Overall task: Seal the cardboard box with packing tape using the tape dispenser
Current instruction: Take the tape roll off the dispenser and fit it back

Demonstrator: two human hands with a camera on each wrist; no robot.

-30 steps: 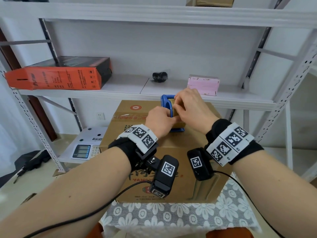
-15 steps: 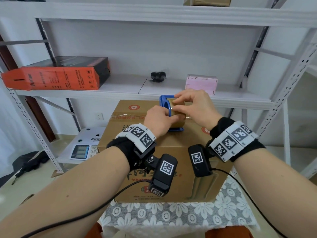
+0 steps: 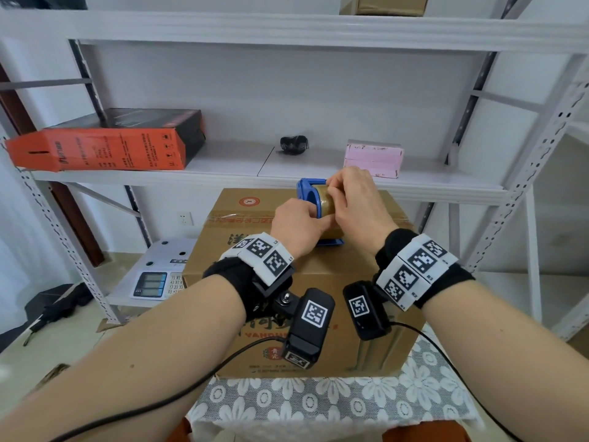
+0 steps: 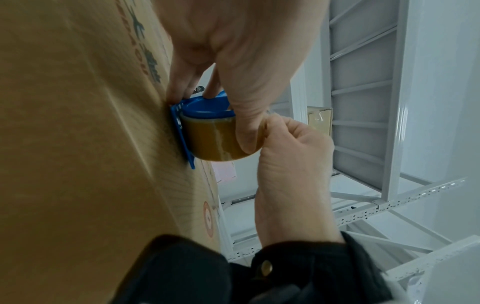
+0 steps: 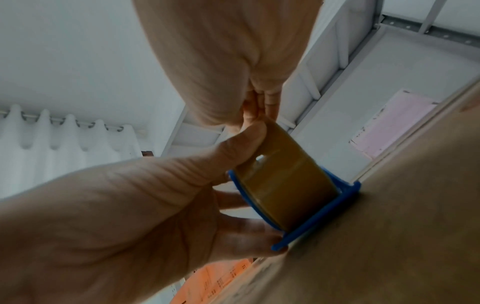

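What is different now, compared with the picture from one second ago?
Little changed. The right hand shifted slightly on the tape roll, fingertips now at its top. The left hand still holds the blue dispenser, standing on the cardboard box.

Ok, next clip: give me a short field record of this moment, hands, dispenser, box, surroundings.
left hand: grips the blue tape dispenser, thumb on the tape roll
right hand: pinches at the roll's top edge
dispenser: standing on the cardboard box
tape on box from this roll: none visible yet
box support: floral tablecloth
shelf behind: orange carton, pink box
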